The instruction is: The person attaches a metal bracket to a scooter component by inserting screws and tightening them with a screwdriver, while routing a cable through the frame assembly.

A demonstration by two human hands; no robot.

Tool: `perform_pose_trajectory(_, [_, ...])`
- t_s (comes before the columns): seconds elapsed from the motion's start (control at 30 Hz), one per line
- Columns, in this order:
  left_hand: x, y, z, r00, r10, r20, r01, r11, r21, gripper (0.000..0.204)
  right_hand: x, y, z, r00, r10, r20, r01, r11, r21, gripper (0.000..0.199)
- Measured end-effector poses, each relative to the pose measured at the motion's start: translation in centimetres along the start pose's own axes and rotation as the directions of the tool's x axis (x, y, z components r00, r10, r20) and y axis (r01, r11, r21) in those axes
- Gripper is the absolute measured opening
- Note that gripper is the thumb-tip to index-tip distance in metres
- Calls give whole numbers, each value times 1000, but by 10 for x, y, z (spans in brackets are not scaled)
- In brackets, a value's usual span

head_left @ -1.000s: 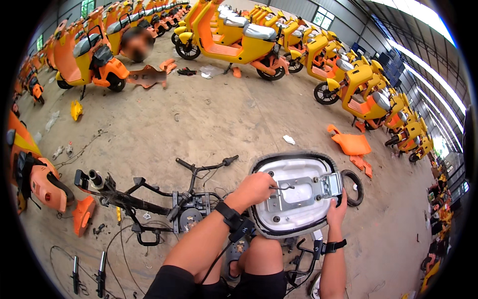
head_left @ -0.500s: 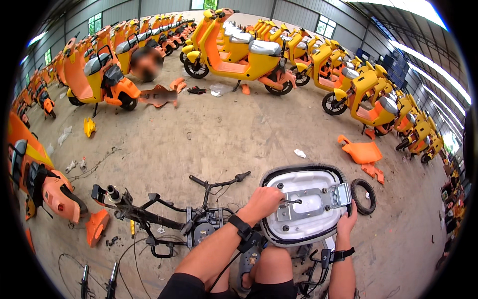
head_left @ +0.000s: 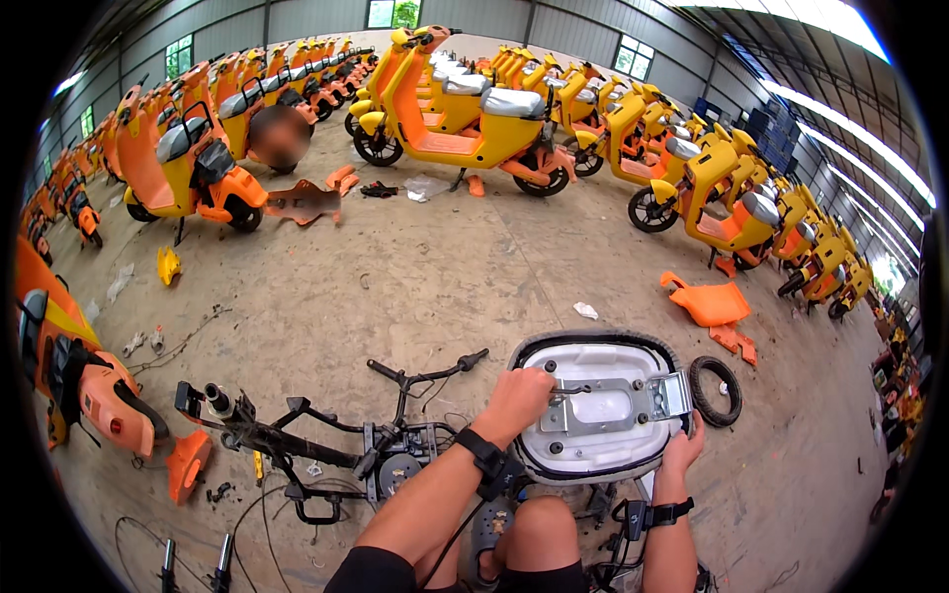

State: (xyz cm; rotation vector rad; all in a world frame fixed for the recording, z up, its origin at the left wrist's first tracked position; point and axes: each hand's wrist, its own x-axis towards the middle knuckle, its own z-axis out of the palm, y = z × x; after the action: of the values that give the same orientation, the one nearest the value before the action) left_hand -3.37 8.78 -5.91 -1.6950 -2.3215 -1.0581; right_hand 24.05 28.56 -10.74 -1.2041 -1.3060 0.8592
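A scooter seat [head_left: 568, 453] lies upside down above my knees, its white plastic underside facing up inside a dark rim. A silver metal bracket [head_left: 561, 419] is fixed along its middle, with a hinge plate [head_left: 672, 393] at the right end. My left hand [head_left: 521, 403] is closed in a fist over the seat's left part. From that fist a slim dark wrench [head_left: 573, 390] sticks out over the bracket; its grip end is hidden. My right hand [head_left: 682, 444] grips the seat's right edge beside the hinge plate, the fingers partly hidden underneath.
A stripped black scooter frame [head_left: 316, 447] with handlebars [head_left: 427, 376] lies to the left. A tyre [head_left: 715, 390] lies right of the seat. Orange body panels [head_left: 710, 301] are scattered on the floor. Rows of yellow-and-orange scooters [head_left: 455, 124] stand beyond, with cables [head_left: 265, 534] at lower left.
The wrench has turned a little over the bracket, and my left hand has shifted slightly. My right hand keeps its grip on the seat. The whole view has shifted slightly.
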Motion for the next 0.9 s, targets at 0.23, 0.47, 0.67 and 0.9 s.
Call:
perform_pose_trajectory(0.23, [-1, 5, 5, 997, -77, -15, 76, 997, -9, 10, 3, -7, -1, 991, 115, 61, -121, 988, 99, 64])
perform_pose_trajectory(0.47, [-3, 10, 3, 990, -137, -28, 137, 991, -7, 10, -21, -23, 1, 987, 117, 114, -142, 961, 239, 66])
perform_pose_trajectory(0.67, [0, 17, 2, 987, -163, -3, 163, 987, 8, 20, -21, -5, -3, 998, 37, 53, -45, 985, 165, 69])
perform_pose_trajectory(0.9, [0, 2, -17, 982, -145, 125, 158, 982, -104, 20, -52, -41, 5, 993, 106, 47, -113, 973, 201, 70])
